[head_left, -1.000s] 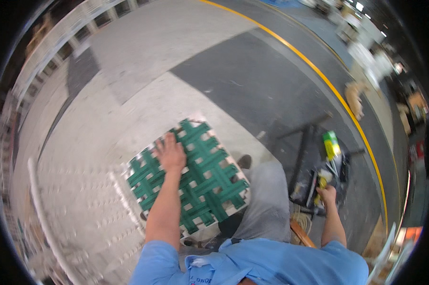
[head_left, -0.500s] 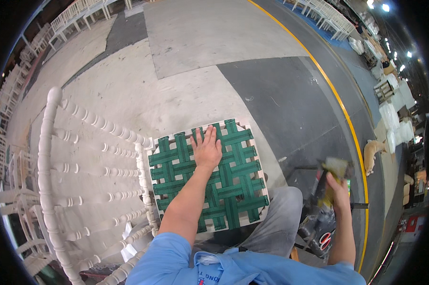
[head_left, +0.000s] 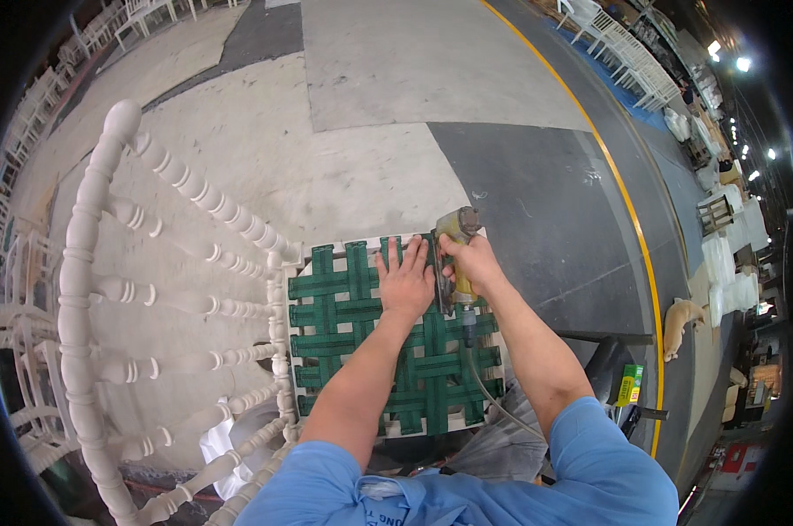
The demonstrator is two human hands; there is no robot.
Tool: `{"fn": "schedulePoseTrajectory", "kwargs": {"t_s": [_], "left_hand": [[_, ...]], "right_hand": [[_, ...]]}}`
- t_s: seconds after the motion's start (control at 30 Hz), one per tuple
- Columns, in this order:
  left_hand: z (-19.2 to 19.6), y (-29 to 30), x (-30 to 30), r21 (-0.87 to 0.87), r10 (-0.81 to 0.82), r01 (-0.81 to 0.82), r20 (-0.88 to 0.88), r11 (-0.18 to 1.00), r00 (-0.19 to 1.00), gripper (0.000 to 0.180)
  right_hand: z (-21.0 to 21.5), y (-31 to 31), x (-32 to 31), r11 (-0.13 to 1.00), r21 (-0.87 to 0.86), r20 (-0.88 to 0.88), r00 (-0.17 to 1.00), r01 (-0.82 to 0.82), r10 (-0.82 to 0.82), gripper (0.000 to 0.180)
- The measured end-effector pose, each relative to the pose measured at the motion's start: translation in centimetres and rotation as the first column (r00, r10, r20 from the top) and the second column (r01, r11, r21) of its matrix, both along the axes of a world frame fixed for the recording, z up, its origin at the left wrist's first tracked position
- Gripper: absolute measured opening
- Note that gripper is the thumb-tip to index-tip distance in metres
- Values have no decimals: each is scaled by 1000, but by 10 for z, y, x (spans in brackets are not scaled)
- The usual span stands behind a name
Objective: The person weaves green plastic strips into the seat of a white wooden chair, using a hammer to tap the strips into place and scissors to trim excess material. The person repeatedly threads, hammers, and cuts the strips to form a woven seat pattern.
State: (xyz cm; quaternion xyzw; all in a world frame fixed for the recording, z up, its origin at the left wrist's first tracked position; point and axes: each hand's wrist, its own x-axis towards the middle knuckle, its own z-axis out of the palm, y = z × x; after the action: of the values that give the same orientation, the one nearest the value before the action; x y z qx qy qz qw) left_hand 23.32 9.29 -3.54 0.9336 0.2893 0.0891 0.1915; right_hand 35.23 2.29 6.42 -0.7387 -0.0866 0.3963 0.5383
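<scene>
Green webbing (head_left: 359, 285) is woven across the white seat frame (head_left: 373, 244). Near the frame's far edge it is pressed by the flat left hand (head_left: 407, 287), nothing grasped; beside it, a yellow air tool (head_left: 454, 230) is gripped by the curled right hand (head_left: 472, 263). Fastening seems in hand; lining-up on a strap is probably called for. Room is left over the floor (head_left: 383, 180) beyond the frame; its left is bounded by the chair back (head_left: 79, 263).

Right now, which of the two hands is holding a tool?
The right hand grips the yellow tool; the left hand rests on green webbing without one.
</scene>
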Motion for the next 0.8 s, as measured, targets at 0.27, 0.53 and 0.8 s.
{"fn": "schedulePoseTrajectory", "kwargs": {"t_s": [0.27, 0.53, 0.8], "left_hand": [[-2, 2, -2, 56, 21, -31, 171, 998, 985, 52], [-4, 6, -11, -67, 50, -26, 383, 997, 923, 37], [-6, 7, -15, -156, 104, -35, 455, 987, 884, 29]], "right_hand": [[-11, 5, -5, 999, -46, 63, 998, -19, 22, 25], [-6, 15, -10, 992, -115, 128, 990, -46, 60, 24], [-6, 17, -16, 988, -85, 115, 983, -132, 142, 25]]}}
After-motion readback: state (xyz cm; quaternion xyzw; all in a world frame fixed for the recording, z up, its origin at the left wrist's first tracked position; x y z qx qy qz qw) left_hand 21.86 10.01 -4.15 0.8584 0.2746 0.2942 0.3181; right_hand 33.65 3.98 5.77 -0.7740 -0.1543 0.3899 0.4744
